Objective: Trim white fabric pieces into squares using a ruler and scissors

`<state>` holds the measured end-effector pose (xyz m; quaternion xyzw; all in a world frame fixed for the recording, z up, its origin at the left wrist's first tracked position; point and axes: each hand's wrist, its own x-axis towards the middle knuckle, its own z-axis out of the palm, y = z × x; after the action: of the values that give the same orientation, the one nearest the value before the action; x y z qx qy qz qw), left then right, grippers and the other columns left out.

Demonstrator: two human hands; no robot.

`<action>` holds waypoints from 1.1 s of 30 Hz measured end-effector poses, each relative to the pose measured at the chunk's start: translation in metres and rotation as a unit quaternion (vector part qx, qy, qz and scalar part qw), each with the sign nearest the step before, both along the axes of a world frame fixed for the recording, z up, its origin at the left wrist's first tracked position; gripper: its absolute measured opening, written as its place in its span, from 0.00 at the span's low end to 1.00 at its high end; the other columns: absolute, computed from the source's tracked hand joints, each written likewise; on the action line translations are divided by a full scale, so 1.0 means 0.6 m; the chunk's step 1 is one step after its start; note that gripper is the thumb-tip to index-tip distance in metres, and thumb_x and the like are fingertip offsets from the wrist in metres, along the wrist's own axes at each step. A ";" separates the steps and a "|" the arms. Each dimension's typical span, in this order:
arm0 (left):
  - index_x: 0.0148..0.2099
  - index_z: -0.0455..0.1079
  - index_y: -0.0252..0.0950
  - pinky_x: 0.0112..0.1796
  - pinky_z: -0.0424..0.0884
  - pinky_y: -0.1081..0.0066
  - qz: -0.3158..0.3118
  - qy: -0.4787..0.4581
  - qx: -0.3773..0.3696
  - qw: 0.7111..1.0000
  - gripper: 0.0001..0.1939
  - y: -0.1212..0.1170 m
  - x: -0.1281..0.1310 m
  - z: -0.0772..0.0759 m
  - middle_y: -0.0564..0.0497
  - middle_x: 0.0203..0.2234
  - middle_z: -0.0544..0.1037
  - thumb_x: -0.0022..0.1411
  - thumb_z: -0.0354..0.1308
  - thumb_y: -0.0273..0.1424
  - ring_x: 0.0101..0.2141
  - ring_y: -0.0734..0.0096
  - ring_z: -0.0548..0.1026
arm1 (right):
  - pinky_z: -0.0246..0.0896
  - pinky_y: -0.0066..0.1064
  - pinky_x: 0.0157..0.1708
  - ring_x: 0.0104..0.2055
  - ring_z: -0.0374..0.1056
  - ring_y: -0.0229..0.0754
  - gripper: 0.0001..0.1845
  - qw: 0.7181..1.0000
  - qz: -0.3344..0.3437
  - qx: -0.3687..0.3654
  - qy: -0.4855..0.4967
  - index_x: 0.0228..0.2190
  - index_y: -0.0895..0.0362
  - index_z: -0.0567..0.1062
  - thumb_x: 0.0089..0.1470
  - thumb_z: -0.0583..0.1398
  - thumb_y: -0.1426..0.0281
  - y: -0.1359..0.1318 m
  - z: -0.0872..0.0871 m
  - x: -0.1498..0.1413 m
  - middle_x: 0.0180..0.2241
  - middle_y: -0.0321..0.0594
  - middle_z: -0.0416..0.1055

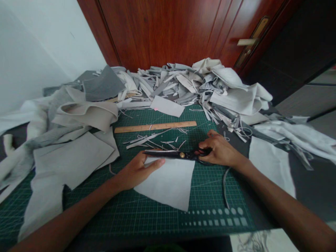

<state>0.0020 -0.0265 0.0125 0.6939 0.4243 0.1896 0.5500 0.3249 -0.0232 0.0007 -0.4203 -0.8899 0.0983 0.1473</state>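
Note:
A pale grey piece of fabric lies over the green cutting mat in front of me. My left hand pinches its upper left edge, thumb on top and fingers underneath. Black scissors with a brass-coloured pivot lie along the fabric's far edge, blades pointing left toward my left fingers. My right hand is wrapped round the scissor handles. The blades look closed or nearly so. Beyond them, thin fabric strips are scattered on the mat.
A wooden ruler and a white rectangular piece lie farther back. Piled scraps line the rear, against a wooden door. Larger fabric pieces cover the left; another cloth piece lies right. A grey cord rests near the right forearm.

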 end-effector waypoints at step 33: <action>0.59 0.74 0.33 0.61 0.71 0.53 0.146 -0.303 -0.263 0.905 0.22 0.034 -0.027 -0.009 0.42 0.51 0.83 0.66 0.64 0.36 0.58 0.47 0.75 | 0.57 0.35 0.33 0.30 0.63 0.41 0.17 0.922 -0.118 -0.170 0.328 0.31 0.55 0.70 0.63 0.56 0.56 0.024 -0.019 0.014 0.27 0.36 0.68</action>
<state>-0.0144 -0.0060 0.0069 0.3640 0.3683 0.3504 0.7805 0.3335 -0.0089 -0.0108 -0.4852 -0.7060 0.3621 0.3676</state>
